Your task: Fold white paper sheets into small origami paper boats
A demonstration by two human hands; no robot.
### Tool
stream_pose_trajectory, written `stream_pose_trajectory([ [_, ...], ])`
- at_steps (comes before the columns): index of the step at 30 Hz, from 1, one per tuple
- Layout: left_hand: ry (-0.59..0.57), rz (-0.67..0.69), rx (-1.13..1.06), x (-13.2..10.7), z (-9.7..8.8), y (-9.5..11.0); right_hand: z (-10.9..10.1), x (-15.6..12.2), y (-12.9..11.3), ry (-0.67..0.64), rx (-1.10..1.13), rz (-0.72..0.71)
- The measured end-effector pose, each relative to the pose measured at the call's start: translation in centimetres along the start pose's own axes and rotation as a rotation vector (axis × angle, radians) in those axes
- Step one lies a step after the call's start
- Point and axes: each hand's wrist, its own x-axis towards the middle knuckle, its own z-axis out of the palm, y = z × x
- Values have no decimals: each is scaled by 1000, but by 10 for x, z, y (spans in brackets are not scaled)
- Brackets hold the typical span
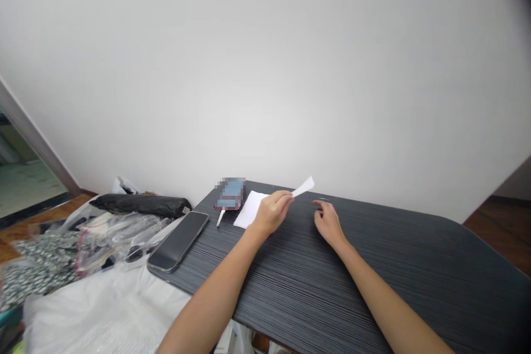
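Note:
Pinched in my left hand (274, 213) is a narrow white strip of paper (304, 186), raised above the table and pointing up to the right. A white sheet of paper (249, 209) lies flat on the table just beyond that hand, partly hidden by it. My right hand (328, 220) is over the table to the right, index finger and thumb apart, with nothing visible between them. Close to its fingertips, a thin pale object (324, 198) rests on the dark surface; it is too small to name.
The dark wood-grain table (373, 276) stands against a white wall (265, 66). On its left are a phone (178, 242), a blurred-out blue item (230, 193) and a short white stick (220, 218). Plastic bags (108, 310) and a black wrapped bundle (141, 206) lie beyond the left edge.

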Motion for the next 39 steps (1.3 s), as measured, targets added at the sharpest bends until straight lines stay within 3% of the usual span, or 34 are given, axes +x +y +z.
stream_pose_trajectory([
  [5,-415,15,-146,-7,12,7,1,0,0,-24,40,-39],
  [8,-503,-136,-350,-6,14,6,-1,2,-2,-12,142,65],
  [12,-427,-461,-840,2,7,5,-7,5,-5,-17,342,157],
  [15,-275,-645,-1154,6,1,3,-12,6,-7,-73,439,171],
  [17,-144,-736,-1250,7,0,0,-14,6,-8,-90,533,244],
  [20,14,-816,-1201,7,4,-6,-17,7,-12,-113,779,366],
  [23,56,-837,-1012,4,10,-11,-21,6,-21,-247,1019,423],
  [28,-35,-747,-770,4,14,-9,-24,-3,-33,-438,1053,416],
  [34,-287,-624,-826,2,8,-7,-20,-5,-27,-381,957,416],
  [39,-262,-656,-786,0,9,-14,-27,-5,-31,-414,980,390],
])
